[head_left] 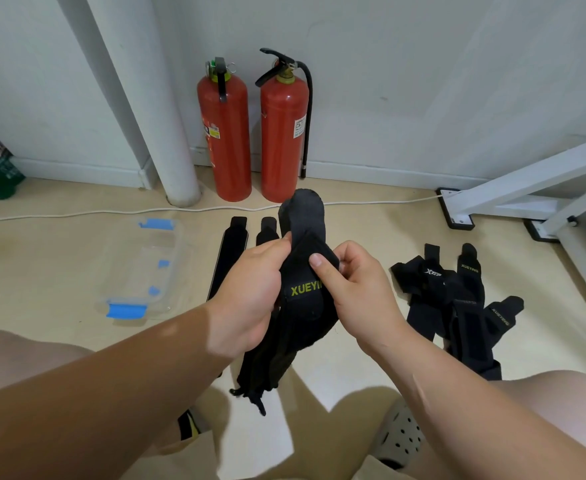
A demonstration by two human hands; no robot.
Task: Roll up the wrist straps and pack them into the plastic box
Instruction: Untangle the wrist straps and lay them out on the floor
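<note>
Black wrist strap (305,289) pinched between my left hand (250,292) and right hand (357,289), both closed on it; plastic box (142,268) left of strap, apart.

Plastic box (142,268) on floor (59,271), left of two flat straps (231,251). Held strap (303,289) sits between both hands, left hand (250,292) and right hand (357,289), mid-frame. Strap pile (457,303) on floor to the right. Two extinguishers (255,133) behind, against wall (423,81)
</note>
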